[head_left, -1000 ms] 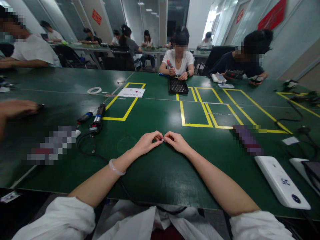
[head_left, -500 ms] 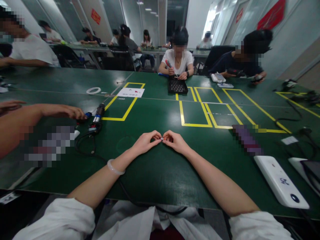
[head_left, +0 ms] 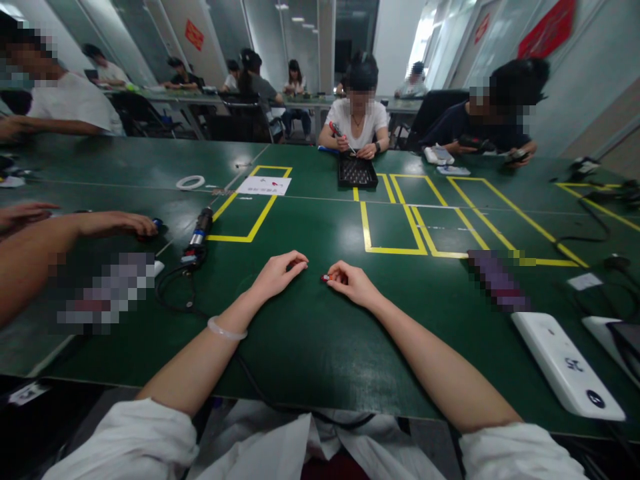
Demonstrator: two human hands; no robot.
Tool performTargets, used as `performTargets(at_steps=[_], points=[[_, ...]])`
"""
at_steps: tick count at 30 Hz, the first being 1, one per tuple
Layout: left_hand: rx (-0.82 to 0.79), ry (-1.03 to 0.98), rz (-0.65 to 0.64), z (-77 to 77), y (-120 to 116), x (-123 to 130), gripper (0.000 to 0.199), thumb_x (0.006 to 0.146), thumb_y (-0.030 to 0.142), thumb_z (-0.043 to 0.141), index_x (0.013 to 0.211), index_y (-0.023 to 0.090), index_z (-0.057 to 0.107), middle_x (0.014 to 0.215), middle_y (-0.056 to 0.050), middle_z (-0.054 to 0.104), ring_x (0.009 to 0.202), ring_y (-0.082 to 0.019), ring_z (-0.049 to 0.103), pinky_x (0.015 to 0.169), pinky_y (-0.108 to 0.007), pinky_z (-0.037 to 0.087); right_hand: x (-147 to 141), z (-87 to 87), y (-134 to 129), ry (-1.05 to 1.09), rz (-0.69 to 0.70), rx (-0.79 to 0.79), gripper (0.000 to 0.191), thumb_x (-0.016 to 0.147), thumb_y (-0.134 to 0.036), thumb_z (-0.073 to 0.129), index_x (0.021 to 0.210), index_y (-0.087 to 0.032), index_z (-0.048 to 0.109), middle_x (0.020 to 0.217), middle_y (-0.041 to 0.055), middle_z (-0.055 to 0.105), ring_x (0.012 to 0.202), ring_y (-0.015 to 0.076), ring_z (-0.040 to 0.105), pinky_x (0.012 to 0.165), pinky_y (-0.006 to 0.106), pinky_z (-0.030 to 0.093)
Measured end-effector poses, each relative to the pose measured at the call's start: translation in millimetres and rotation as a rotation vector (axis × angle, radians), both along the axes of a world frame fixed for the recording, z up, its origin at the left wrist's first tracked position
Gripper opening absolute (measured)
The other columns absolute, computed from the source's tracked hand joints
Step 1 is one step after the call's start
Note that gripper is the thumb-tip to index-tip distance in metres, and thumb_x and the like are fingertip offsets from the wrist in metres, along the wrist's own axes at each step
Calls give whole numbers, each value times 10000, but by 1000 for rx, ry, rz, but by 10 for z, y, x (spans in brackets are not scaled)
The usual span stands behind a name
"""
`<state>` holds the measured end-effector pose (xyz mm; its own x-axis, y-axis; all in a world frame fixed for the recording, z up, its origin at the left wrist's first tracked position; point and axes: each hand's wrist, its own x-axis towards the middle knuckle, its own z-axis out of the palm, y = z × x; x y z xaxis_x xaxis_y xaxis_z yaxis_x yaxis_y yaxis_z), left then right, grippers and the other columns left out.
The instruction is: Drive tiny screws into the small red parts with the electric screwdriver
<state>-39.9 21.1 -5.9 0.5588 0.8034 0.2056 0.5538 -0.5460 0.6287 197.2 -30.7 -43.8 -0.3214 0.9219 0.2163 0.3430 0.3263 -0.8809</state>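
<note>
One small red piece (head_left: pixel 325 278) with a pale part sits pinched between thumb and forefinger of the right grip (head_left: pixel 352 283), just above the surface (head_left: pixel 310 353) in front of the person. It is too small to tell what it is. The left grip (head_left: pixel 278 275) stands apart from it, fingers and thumb loosely curled, with nothing seen between them. A pale bracelet (head_left: pixel 227 329) circles the left wrist.

The step in hand looks like close fingertip work on that piece: the right side steadies it, the left is free. Judging from this, a next move on it would call for a steady right pinch and a fine, light touch from the left fingertips.

Farther out, a dark cylindrical tool (head_left: pixel 198 235) and a black cable (head_left: pixel 174 288) lie beyond the left wrist, near a co-worker's hand (head_left: pixel 120 224). Yellow tape (head_left: pixel 396 251) marks the surface ahead, and a white device (head_left: pixel 567 363) lies off to the right. Across, another person works with a red-handled tool (head_left: pixel 335 128) over a black tray (head_left: pixel 357 175).
</note>
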Motion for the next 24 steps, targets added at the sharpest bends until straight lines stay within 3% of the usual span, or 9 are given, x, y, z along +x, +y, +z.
performTargets(at_steps=[6, 11, 15, 20, 24], points=[[177, 138, 209, 47, 261, -392, 336, 928, 423, 448, 1082, 193, 638, 1086, -79, 664, 1006, -234, 605, 903, -341, 442, 1, 10, -7, 8, 1, 7, 155, 839, -292, 616, 928, -180, 557, 733, -23, 573, 615, 105, 512, 590, 228, 404], [283, 407, 680, 106, 461, -970, 457, 887, 430, 506, 1246, 153, 566, 1276, -167, 547, 1184, -343, 487, 1000, -468, 370, 13, -29, 9, 4, 1, -1, 170, 844, -308, 616, 942, -181, 560, 742, -20, 580, 626, 105, 513, 604, 228, 413], [144, 559, 967, 118, 497, -1375, 678, 837, 527, 560, 1332, 74, 460, 1371, -238, 451, 1211, -412, 437, 962, -530, 386, 21, -36, 11, 10, 2, 2, 169, 838, -302, 622, 938, -180, 561, 738, -21, 573, 628, 107, 514, 607, 233, 415], [-133, 631, 1039, 86, 567, -1686, 748, 800, 575, 585, 1297, 30, 458, 1359, -272, 453, 1174, -404, 491, 881, -501, 450, 21, -15, 2, 10, 8, 6, 158, 838, -285, 620, 939, -177, 563, 737, -22, 571, 629, 107, 515, 606, 234, 412], [-171, 625, 1014, 61, 627, -1792, 664, 806, 548, 587, 1276, 86, 504, 1295, -220, 519, 1120, -373, 548, 835, -477, 482, 22, -21, 3, 11, 7, 9, 162, 840, -286, 620, 946, -177, 563, 739, -24, 570, 629, 105, 513, 610, 233, 413]])
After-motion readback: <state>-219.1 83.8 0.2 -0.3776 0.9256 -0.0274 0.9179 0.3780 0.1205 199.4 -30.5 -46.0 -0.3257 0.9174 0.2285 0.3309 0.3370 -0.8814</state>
